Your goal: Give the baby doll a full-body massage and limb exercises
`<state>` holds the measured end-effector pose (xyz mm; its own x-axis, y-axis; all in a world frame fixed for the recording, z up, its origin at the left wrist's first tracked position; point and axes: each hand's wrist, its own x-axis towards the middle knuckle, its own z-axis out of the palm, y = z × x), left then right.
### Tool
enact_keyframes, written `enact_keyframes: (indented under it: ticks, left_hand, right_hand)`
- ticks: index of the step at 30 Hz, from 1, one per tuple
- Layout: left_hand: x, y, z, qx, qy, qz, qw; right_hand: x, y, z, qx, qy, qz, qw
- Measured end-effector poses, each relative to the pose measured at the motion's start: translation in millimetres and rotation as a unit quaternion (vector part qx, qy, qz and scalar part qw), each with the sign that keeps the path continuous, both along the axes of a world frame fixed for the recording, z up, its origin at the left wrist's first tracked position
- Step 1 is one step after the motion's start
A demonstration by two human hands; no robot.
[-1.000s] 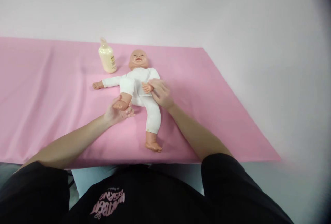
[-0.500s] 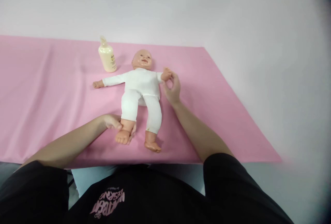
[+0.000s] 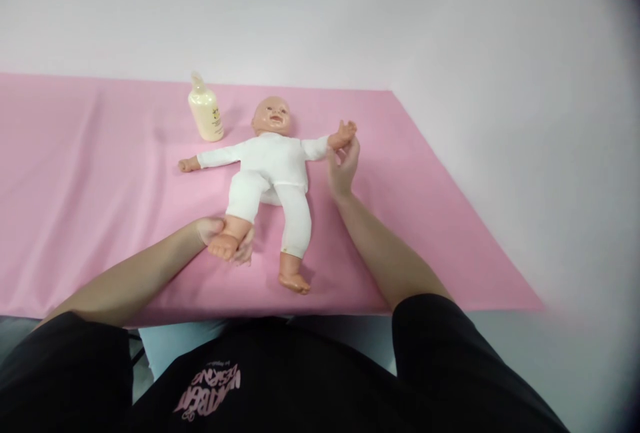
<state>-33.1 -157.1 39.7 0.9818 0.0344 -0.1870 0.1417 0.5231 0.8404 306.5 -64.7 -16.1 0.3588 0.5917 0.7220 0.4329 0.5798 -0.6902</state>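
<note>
A baby doll with a white cloth body and bare plastic head, hands and feet lies face up, its head away from me. Around its ankle on the left side of the view, my left hand is closed, thumb on top and fingers partly hidden underneath. My right hand grips the doll's wrist on the right side, holding that arm stretched outward. The doll's other arm lies spread out to the left, and its other foot rests near the table's front edge.
A pale yellow pump bottle stands left of the doll's head. Pink cloth covers the table, with some folds on the left. Behind the table and to its right is a plain white surface.
My right hand has drawn the doll's arm outward to the right, straightening it. My left hand has moved the doll's foot left and slightly away from me, swinging that leg outward.
</note>
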Motion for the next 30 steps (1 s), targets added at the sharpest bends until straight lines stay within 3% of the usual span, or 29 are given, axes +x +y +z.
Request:
enact_keyframes:
  ticks: [3, 5, 10, 13, 16, 22, 26, 30]
  left_hand:
    - [5.8, -0.3, -1.6, -0.046, -0.033, 0.185, 0.981]
    - [10.8, -0.8, -0.6, -0.099, -0.031, 0.265, 0.959]
    - [18.9, -0.3, -3.2, -0.154, -0.017, 0.326, 0.933]
    - [18.7, 1.3, -8.8, -0.147, -0.019, 0.309, 0.939]
    - [15.3, 2.6, -14.5, -0.122, -0.028, 0.248, 0.961]
    - [3.8, 0.8, -17.6, -0.037, -0.035, 0.057, 0.997]
    - [-2.0, -3.7, -12.8, 0.021, 0.019, -0.007, 1.000]
    - [-4.2, -5.3, -12.9, 0.108, 0.044, -0.011, 0.993]
  right_hand:
    - [-24.8, -20.3, 14.2, 0.021, -0.154, 0.000, 0.988]
    - [-36.7, -30.8, 19.8, 0.034, -0.262, 0.023, 0.964]
    - [-46.8, -42.0, 26.0, 0.055, -0.409, 0.065, 0.909]
    - [-47.7, -43.8, 27.8, 0.037, -0.431, 0.079, 0.898]
    - [-46.5, -42.5, 26.4, 0.044, -0.392, 0.079, 0.916]
    - [-24.0, -19.2, 13.9, 0.038, -0.115, 0.015, 0.993]
    - [7.1, 6.6, 4.0, -0.003, 0.071, 0.031, 0.997]
    - [40.1, 29.5, -13.1, -0.002, 0.148, -0.008, 0.989]
